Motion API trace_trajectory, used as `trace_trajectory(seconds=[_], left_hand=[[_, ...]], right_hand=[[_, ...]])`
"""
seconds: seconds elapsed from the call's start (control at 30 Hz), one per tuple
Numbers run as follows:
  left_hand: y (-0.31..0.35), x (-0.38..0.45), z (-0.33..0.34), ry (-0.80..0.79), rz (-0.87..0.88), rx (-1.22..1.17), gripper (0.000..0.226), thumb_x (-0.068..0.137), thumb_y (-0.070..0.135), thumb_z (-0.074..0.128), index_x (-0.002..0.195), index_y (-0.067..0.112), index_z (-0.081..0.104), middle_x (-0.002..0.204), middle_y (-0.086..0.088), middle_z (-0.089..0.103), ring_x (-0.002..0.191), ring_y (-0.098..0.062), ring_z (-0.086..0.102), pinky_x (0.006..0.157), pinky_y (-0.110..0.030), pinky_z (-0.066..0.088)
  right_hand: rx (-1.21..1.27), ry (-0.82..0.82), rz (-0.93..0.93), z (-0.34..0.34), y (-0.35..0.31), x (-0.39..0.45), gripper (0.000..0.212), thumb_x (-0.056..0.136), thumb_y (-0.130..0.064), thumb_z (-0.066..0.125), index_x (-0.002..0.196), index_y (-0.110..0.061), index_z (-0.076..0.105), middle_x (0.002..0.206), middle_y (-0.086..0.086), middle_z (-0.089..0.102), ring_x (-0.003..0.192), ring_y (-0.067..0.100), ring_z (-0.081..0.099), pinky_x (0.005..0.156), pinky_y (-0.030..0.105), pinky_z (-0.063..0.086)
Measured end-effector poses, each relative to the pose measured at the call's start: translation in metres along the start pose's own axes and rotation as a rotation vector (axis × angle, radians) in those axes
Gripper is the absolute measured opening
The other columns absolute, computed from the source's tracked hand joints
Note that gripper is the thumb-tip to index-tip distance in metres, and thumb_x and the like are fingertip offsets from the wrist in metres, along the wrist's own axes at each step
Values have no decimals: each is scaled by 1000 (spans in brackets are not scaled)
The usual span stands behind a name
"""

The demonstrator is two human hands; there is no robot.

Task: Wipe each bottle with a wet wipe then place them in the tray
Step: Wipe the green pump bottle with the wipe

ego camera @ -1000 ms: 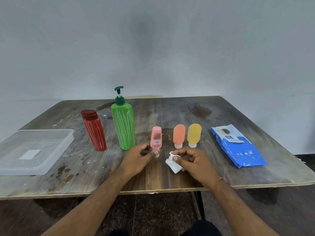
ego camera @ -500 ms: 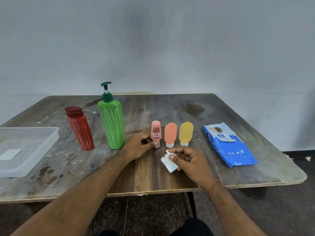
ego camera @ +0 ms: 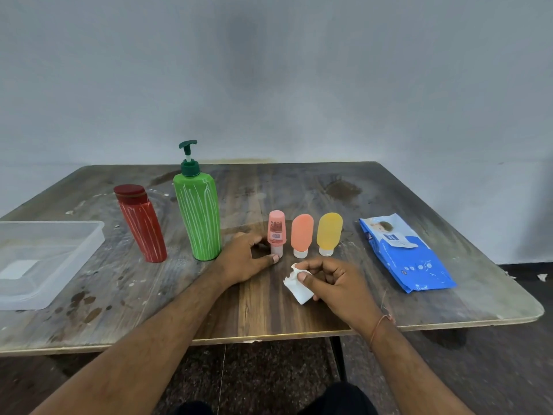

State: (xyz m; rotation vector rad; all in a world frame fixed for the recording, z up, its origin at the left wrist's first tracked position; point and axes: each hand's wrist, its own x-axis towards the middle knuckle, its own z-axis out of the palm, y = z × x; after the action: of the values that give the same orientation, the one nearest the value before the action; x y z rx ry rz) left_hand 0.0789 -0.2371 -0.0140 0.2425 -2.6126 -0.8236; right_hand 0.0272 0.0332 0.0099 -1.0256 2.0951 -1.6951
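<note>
Five bottles stand in a row on the wooden table: a red bottle, a tall green pump bottle, a small pink tube, an orange tube and a yellow tube. The three tubes stand cap-down. My left hand pinches the pink tube at its white cap, thumb in front and fingers behind. Just in front of the tubes, my right hand holds a crumpled white wet wipe. The clear plastic tray sits at the table's left edge.
A blue pack of wet wipes lies flat at the right of the table. The table's front edge runs just under my forearms. A grey wall stands behind the table.
My left hand has brought the pink tube closer to the orange tube and stays at its cap. My right hand still holds the wipe.
</note>
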Motion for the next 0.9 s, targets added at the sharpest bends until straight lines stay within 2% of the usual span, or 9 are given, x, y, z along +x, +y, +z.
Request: trace_trajectory(seconds=[0.1, 0.2, 0.33, 0.4, 0.5, 0.63, 0.77, 0.83, 0.9], left_hand=[[6, -6, -3, 17, 17, -59, 56, 79, 58, 77, 131, 40, 66, 119, 23, 71, 112, 0, 65, 99, -40, 56], [14, -20, -6, 191, 15, -37, 64, 83, 55, 76, 142, 35, 61, 121, 23, 67, 117, -4, 60, 105, -34, 49], [36, -57, -19, 459, 70, -22, 41, 89, 35, 80, 127, 30, 67, 104, 21, 60, 109, -7, 55, 98, -28, 45], [42, -75, -28, 559, 79, 20, 36, 91, 34, 76, 125, 31, 62, 111, 18, 53, 110, -9, 50, 96, -26, 41], [37, -93, -36, 698, 79, -58, 45, 96, 37, 61, 137, 27, 47, 136, 6, 42, 130, -16, 42, 113, -35, 35], [23, -92, -37, 658, -50, -277, 64, 105, 39, 43, 163, 28, 17, 162, 22, 14, 156, -8, 13, 128, -41, 17], [3, -76, -38, 612, -246, -424, 76, 102, 69, 30, 163, 43, -7, 168, 28, -5, 161, -9, 0, 131, -52, 11], [-6, -70, -41, 612, -315, -574, 74, 102, 73, 26, 163, 46, -3, 174, 17, 1, 160, -9, 9, 130, -51, 17], [-10, -65, -46, 600, -370, -692, 65, 106, 67, 23, 164, 38, 21, 170, 8, 27, 154, -9, 27, 127, -44, 25]], right_hand=[[-18, 7, 16, 0, -2, 0, 21, 96, -18, 80, 105, -37, 82, 92, 0, 80, 66, 13, 61, 68, 33, 55], [-23, 6, 22, 0, -4, -1, 21, 96, -19, 79, 106, -37, 82, 94, -4, 80, 66, 11, 63, 67, 29, 55], [-37, 9, 35, -1, -4, -1, 19, 96, -21, 79, 106, -36, 82, 96, -9, 80, 67, 11, 64, 66, 25, 56], [-26, 14, 29, -1, -4, -1, 18, 95, -20, 79, 106, -34, 82, 93, -5, 80, 66, 12, 64, 65, 25, 55], [-19, 15, 20, 0, -5, -1, 18, 95, -18, 79, 106, -32, 82, 88, -1, 80, 65, 14, 64, 64, 25, 55], [-5, 7, 14, 2, -9, -4, 18, 96, -14, 78, 105, -30, 82, 87, -10, 80, 65, 8, 62, 61, 20, 54], [-7, 11, 17, 4, -11, -5, 18, 96, -14, 78, 104, -29, 82, 82, -12, 78, 65, 6, 60, 60, 18, 52], [0, 14, 18, 4, -11, -5, 18, 96, -13, 78, 104, -28, 82, 80, -10, 78, 64, 6, 60, 59, 18, 51], [16, 19, 16, 5, -11, -5, 18, 96, -12, 78, 104, -27, 82, 78, -6, 77, 63, 7, 59, 58, 18, 50]])
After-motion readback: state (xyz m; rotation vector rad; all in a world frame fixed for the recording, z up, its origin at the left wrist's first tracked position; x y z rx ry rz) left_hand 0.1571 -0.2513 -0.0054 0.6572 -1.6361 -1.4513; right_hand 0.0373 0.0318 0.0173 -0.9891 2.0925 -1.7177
